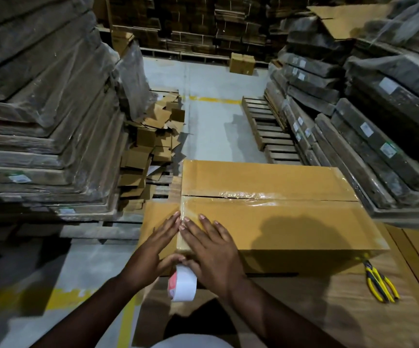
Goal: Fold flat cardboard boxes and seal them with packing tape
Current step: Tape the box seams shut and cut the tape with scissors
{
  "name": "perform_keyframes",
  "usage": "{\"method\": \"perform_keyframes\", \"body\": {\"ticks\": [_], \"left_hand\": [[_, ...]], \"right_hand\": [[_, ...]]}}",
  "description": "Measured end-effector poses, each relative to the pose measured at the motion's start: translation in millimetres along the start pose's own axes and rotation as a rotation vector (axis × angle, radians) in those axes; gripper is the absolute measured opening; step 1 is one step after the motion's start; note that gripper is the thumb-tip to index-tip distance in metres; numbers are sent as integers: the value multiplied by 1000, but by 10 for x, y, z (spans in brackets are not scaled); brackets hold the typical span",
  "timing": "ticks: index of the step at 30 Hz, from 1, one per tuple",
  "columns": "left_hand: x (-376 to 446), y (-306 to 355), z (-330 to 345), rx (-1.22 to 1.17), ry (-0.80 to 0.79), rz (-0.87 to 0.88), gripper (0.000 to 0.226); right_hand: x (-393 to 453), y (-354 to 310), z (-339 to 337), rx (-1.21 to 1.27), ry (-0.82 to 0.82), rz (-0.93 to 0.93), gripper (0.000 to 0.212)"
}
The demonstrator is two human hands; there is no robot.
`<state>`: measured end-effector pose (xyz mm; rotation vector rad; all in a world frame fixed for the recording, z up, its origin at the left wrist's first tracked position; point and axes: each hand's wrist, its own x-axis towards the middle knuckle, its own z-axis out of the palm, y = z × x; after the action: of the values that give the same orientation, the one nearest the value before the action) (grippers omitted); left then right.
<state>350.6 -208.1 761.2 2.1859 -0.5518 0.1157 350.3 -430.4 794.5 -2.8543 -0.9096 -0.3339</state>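
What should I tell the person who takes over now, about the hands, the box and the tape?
Left hand: flat on the box's left end, thumb on the tape roll.
Right hand: flat on the box, smoothing tape at the left edge.
Scissors: beside the box, on the right.
Done: box folded, centre seam taped.
Left: press down the left edge tape, cut the roll free.

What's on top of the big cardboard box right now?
On the cardboard box, clear tape runs along the centre seam, and another strip follows the left edge. The right hand lies flat on top; the left hand presses the side. The box's inside is hidden.
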Motion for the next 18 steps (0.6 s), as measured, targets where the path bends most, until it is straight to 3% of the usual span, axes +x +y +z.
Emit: {"method": "perform_keyframes", "body": {"ticks": [4,9,14,15,18], "left_hand": [[-18,-9,-16,120,5,35,91],[-7,29,12,164,14,130,74],[41,69,-19,123,0,122,71],[47,77,-18,129,9,118,71],[34,104,6,131,25,103,71]], "right_hand": [[-71,46,-127,290,48,35,53],[-145,1,30,183,169,41,51],[-392,-132,112,393,486,126,21],[-501,-190,154,456,458,232,18],[-679,-353,309,852,106,682,26]]}}
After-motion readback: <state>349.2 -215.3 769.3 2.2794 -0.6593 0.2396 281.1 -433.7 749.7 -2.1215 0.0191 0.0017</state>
